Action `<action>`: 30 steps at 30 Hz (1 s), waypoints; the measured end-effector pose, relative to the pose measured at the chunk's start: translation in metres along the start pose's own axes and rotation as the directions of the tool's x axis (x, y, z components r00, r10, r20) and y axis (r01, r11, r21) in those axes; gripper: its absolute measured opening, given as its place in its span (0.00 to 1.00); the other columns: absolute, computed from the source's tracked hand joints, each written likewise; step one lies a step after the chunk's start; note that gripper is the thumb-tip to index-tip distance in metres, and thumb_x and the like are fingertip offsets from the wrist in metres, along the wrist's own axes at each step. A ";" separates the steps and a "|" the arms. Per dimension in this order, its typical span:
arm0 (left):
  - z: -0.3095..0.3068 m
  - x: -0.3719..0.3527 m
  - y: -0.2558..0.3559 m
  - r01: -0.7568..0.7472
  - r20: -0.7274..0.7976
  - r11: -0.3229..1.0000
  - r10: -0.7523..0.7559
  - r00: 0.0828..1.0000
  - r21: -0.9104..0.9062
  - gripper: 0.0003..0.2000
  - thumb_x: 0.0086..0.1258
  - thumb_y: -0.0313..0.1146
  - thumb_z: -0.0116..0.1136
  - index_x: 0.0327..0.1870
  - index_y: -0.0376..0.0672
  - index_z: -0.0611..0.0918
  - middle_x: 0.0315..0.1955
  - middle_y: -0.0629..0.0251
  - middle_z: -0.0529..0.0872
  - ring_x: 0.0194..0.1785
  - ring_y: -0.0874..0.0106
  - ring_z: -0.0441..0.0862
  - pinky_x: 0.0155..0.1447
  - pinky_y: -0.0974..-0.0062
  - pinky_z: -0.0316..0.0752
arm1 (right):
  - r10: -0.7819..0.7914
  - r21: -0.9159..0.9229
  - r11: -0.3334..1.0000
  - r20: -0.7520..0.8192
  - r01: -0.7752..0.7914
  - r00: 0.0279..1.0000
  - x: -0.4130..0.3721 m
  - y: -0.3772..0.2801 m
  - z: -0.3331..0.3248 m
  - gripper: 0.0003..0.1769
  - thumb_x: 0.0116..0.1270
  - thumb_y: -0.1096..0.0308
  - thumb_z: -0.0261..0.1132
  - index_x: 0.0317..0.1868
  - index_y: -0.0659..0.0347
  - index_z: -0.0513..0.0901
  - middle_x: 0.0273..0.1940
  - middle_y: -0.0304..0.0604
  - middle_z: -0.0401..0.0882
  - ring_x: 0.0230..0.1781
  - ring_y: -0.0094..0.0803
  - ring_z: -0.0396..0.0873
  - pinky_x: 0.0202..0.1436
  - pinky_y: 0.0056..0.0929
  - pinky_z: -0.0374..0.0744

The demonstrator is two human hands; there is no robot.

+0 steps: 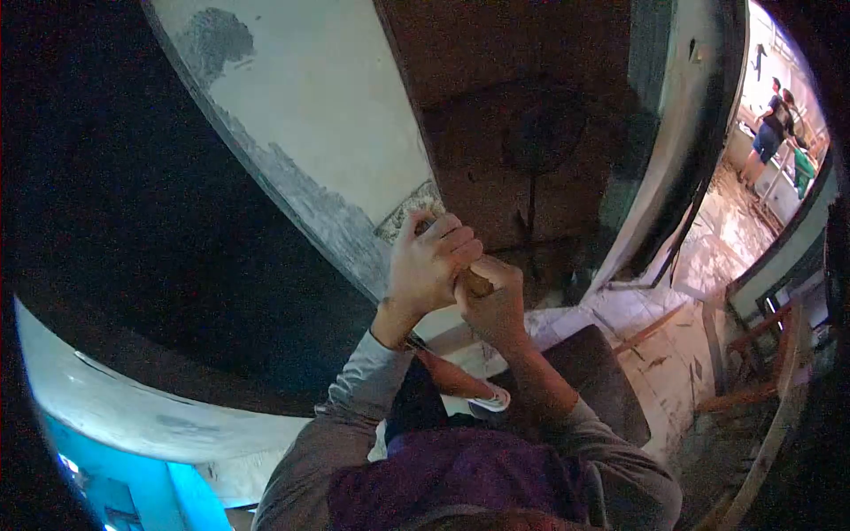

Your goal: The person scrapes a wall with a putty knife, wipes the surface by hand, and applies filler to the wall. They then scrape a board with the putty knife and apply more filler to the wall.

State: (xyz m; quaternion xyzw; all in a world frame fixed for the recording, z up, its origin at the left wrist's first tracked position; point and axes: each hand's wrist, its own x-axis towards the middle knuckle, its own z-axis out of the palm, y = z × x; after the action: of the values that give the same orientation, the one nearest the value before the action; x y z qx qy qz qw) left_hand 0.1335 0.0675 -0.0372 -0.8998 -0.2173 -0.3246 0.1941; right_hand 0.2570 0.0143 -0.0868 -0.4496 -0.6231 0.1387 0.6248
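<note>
My left hand (pixel 432 261) is raised in front of a whitish wall strip (pixel 323 97), its fingers curled closed near a speckled grey patch (pixel 407 209). Between its thumb and index finger shows a small dark bit. Just below and to the right, my right hand (pixel 496 310) is closed around a tan, wooden-looking handle (pixel 478 281). The handle's upper end runs in under my left fingers, which wrap over it. Fingers hide the rest of the tool, so I cannot tell its kind.
A dark pedestal fan (pixel 542 133) stands behind the hands. Below is a dark flat seat or box (pixel 598 376) on a tiled floor (pixel 660 372) with wood strips. A doorway at right shows two people (pixel 775 124) outside. Wooden furniture (pixel 753 398) is at lower right.
</note>
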 end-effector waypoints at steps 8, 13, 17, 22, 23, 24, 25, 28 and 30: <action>-0.012 0.006 0.000 -0.055 0.001 0.997 0.055 0.998 -0.046 0.11 0.42 0.41 0.62 0.27 0.50 0.80 0.29 0.73 0.80 0.45 0.70 0.78 0.56 0.62 0.64 | -0.074 -0.009 0.997 -0.049 0.074 0.996 -0.008 -0.002 0.008 0.04 0.52 0.81 0.60 0.24 0.66 0.72 0.17 0.38 0.65 0.19 0.19 0.64 0.22 0.25 0.65; -0.019 0.012 0.001 -0.022 0.000 1.000 0.022 1.000 0.003 0.10 0.42 0.39 0.61 0.27 0.50 0.80 0.30 0.73 0.79 0.45 0.70 0.76 0.56 0.61 0.64 | -0.045 0.072 0.996 -0.103 0.053 0.994 -0.002 -0.011 0.008 0.04 0.51 0.79 0.62 0.25 0.68 0.73 0.17 0.43 0.67 0.21 0.20 0.67 0.23 0.26 0.68; -0.008 0.000 0.004 -0.030 0.006 0.999 0.030 1.000 -0.026 0.12 0.43 0.39 0.61 0.30 0.50 0.81 0.30 0.74 0.79 0.44 0.71 0.77 0.56 0.60 0.64 | -0.018 0.007 1.000 -0.003 0.018 1.000 -0.010 -0.004 0.002 0.04 0.49 0.78 0.63 0.27 0.66 0.76 0.22 0.49 0.74 0.23 0.34 0.74 0.27 0.31 0.73; 0.000 -0.013 0.008 0.009 0.002 1.000 -0.009 1.000 -0.029 0.13 0.42 0.40 0.62 0.32 0.51 0.81 0.32 0.75 0.80 0.45 0.72 0.77 0.55 0.60 0.65 | 0.113 0.070 0.991 -0.006 -0.112 0.994 -0.023 0.000 0.008 0.05 0.49 0.75 0.65 0.27 0.65 0.77 0.24 0.51 0.75 0.24 0.45 0.77 0.28 0.36 0.74; 0.005 -0.021 0.009 0.005 -0.002 0.999 -0.006 1.000 -0.032 0.13 0.42 0.40 0.62 0.31 0.51 0.81 0.32 0.76 0.80 0.46 0.72 0.78 0.55 0.61 0.65 | 0.100 0.041 0.994 0.003 -0.100 0.995 -0.027 -0.002 0.007 0.05 0.49 0.74 0.65 0.27 0.64 0.77 0.24 0.51 0.75 0.24 0.45 0.77 0.28 0.37 0.75; 0.009 -0.022 0.005 -0.008 -0.018 1.000 0.008 1.000 -0.022 0.13 0.41 0.41 0.61 0.31 0.51 0.81 0.32 0.76 0.80 0.47 0.73 0.78 0.55 0.61 0.65 | 0.068 0.015 0.998 0.007 -0.068 0.998 -0.024 0.000 0.007 0.06 0.49 0.74 0.66 0.27 0.64 0.78 0.25 0.51 0.75 0.25 0.45 0.77 0.29 0.37 0.75; 0.006 -0.012 0.001 -0.011 -0.027 1.000 0.011 1.000 -0.012 0.13 0.41 0.41 0.61 0.31 0.51 0.81 0.32 0.76 0.80 0.47 0.73 0.78 0.55 0.61 0.65 | 0.055 0.017 0.998 0.006 -0.055 0.998 -0.014 0.004 0.009 0.06 0.49 0.74 0.66 0.27 0.64 0.78 0.25 0.51 0.75 0.25 0.45 0.77 0.29 0.37 0.75; -0.010 -0.005 0.007 0.022 -0.081 1.000 -0.023 0.996 -0.014 0.12 0.41 0.41 0.61 0.30 0.52 0.81 0.32 0.76 0.80 0.47 0.73 0.78 0.55 0.60 0.65 | 0.053 0.021 0.998 -0.004 -0.053 0.999 -0.017 0.007 0.013 0.06 0.49 0.73 0.66 0.29 0.64 0.79 0.25 0.51 0.76 0.26 0.44 0.79 0.30 0.36 0.76; 0.001 -0.021 0.005 0.023 0.012 0.999 -0.023 1.000 -0.023 0.12 0.41 0.41 0.60 0.29 0.52 0.81 0.32 0.76 0.79 0.46 0.72 0.78 0.55 0.60 0.64 | 0.057 0.066 0.996 0.010 -0.058 0.998 -0.028 0.010 0.017 0.07 0.49 0.73 0.66 0.31 0.63 0.80 0.26 0.51 0.77 0.27 0.45 0.80 0.31 0.35 0.77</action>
State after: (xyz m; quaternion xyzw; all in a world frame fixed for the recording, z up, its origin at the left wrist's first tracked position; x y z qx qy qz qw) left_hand 0.1219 0.0582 -0.0530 -0.9014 -0.2248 -0.3242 0.1786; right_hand 0.2404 0.0059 -0.1150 -0.4459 -0.6075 0.1788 0.6326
